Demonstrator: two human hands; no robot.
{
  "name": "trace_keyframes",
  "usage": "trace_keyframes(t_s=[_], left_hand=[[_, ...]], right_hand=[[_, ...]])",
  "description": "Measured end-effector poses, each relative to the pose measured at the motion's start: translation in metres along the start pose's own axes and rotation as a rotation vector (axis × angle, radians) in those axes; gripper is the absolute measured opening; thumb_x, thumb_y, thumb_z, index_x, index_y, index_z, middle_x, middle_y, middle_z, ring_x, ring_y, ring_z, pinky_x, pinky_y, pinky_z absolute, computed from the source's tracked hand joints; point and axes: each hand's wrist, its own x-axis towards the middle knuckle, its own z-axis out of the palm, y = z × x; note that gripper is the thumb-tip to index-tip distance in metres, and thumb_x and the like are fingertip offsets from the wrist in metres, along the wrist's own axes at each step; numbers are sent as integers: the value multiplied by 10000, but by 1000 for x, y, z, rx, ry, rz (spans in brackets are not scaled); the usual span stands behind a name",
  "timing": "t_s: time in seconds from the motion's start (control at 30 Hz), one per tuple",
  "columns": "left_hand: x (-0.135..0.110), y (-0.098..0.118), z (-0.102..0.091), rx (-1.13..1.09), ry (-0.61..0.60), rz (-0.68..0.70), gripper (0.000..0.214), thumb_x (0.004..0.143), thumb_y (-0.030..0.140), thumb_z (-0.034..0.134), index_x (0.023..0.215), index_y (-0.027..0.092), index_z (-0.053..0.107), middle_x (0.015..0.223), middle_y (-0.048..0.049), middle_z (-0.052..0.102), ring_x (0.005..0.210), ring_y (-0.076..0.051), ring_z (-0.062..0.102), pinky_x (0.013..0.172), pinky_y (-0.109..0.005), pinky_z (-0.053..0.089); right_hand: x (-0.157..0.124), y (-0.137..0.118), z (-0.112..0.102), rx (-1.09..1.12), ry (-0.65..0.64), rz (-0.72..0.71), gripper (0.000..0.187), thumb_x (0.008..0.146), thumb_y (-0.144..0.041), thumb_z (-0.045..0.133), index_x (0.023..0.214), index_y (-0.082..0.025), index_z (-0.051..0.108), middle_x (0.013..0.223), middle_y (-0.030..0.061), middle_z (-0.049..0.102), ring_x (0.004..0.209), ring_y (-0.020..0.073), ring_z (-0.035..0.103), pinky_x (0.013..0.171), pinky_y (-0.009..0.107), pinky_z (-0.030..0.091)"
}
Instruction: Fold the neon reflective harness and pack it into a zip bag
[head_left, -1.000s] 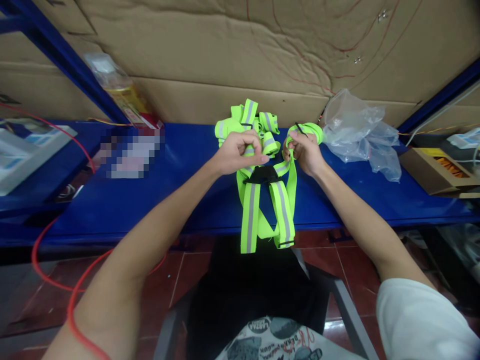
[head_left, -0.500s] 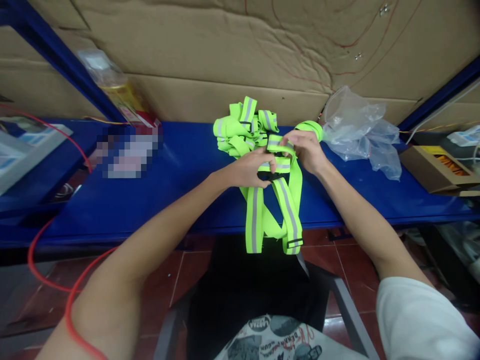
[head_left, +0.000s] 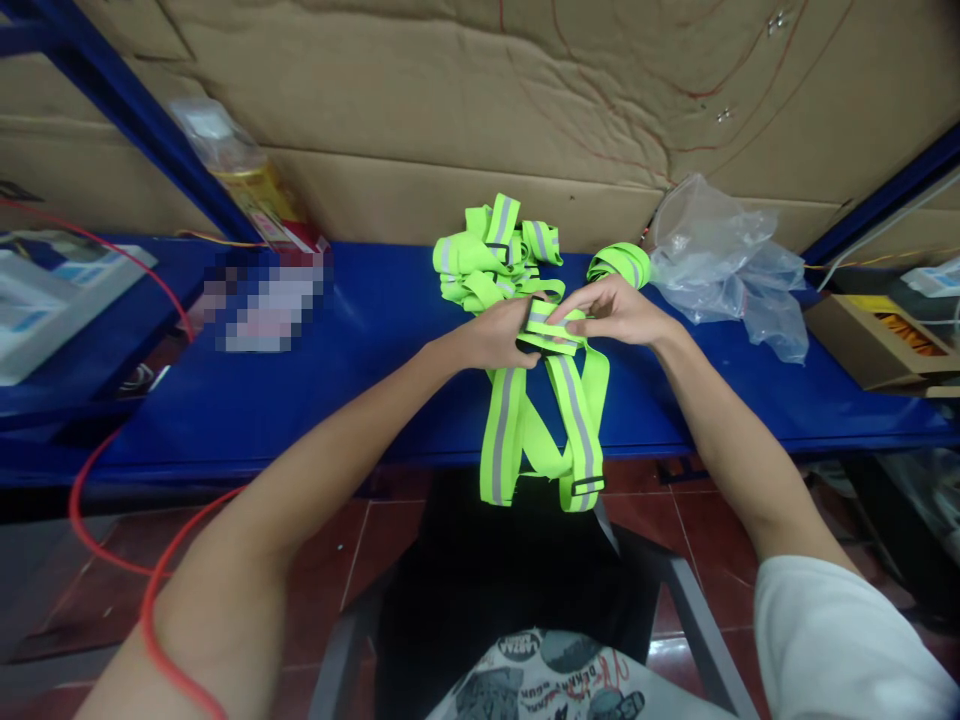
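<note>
A neon-yellow reflective strap harness [head_left: 576, 410] with grey stripes and black buckles lies partly on the blue table, its loops hanging over the front edge. My left hand [head_left: 501, 332] is closed around its folded upper part, by a black buckle that the fingers partly hide. From the other side my right hand [head_left: 616, 312] pinches the folded strap with thumb and fingers. Just behind my hands is a heap of the same straps [head_left: 480, 255]. A rolled-up strap [head_left: 619, 264] sits right behind my right hand.
Clear plastic bags [head_left: 720, 260] lie at the back right, near an open cardboard box [head_left: 874, 340]. A bottle [head_left: 240, 170] stands at the back left of the blue table [head_left: 360, 390]. A red hose [head_left: 154, 610] loops by my left arm. Cardboard [head_left: 420, 100] lines the back.
My right hand has moved left and slightly down, and its folded strap piece now lies down against the straps by my left hand. The hanging left loop has swung a little left.
</note>
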Motion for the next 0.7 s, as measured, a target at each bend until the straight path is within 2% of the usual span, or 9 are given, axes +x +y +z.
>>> trace_keyframes(t_s=[0.13, 0.23, 0.33, 0.43, 0.5, 0.6, 0.7], left_hand=[[-2, -5, 0, 1, 107, -40, 738, 698, 263, 857, 1363, 209, 544, 1315, -132, 699, 1204, -320, 705, 933, -421, 590], [-4, -3, -6, 47, 102, 23, 585, 750, 354, 892, 1248, 224, 615, 1261, -109, 691, 1174, -292, 682, 986, -428, 573], [-4, -4, -15, 90, 126, 45, 395, 834, 465, 882, 1103, 223, 726, 1191, -95, 710, 1058, -256, 692, 935, -410, 570], [-3, -9, -23, 130, 201, 56, 375, 851, 519, 878, 1051, 211, 802, 1086, -86, 768, 953, -229, 706, 847, -366, 554], [-3, -12, -28, 137, 204, 34, 412, 836, 551, 886, 1052, 205, 830, 955, -59, 795, 828, -196, 690, 752, -326, 525], [-4, -15, -31, 99, 188, -26, 482, 806, 586, 897, 1082, 192, 855, 872, -41, 810, 699, -158, 655, 641, -289, 469], [-5, -14, -32, 77, 144, -47, 485, 804, 596, 887, 1084, 201, 868, 841, -36, 805, 669, -154, 643, 612, -288, 440]], right_hand=[[1, 1, 2, -124, -69, 26, 293, 905, -364, 885, 1123, -168, 872, 957, 40, 857, 805, 135, 742, 744, 230, 582], [4, 4, 6, -147, -54, 15, 275, 916, -375, 871, 1092, -165, 844, 978, 37, 840, 832, 141, 732, 781, 251, 577], [5, 9, 8, -143, -32, 9, 296, 908, -381, 878, 1094, -182, 762, 902, 11, 804, 761, 130, 685, 735, 257, 546], [5, 12, 8, -119, 15, 36, 404, 886, -398, 900, 1123, -214, 629, 778, -37, 750, 658, 121, 619, 653, 252, 497], [5, 13, 7, -130, 46, 51, 469, 861, -415, 921, 1131, -219, 591, 752, -50, 729, 645, 120, 599, 644, 249, 478], [4, 9, 7, -195, 54, 57, 512, 816, -447, 951, 1158, -188, 671, 736, -53, 695, 653, 115, 571, 628, 245, 439], [3, 2, 6, -256, 45, 88, 436, 860, -495, 895, 1121, -159, 801, 798, -1, 743, 687, 128, 587, 622, 265, 440]])
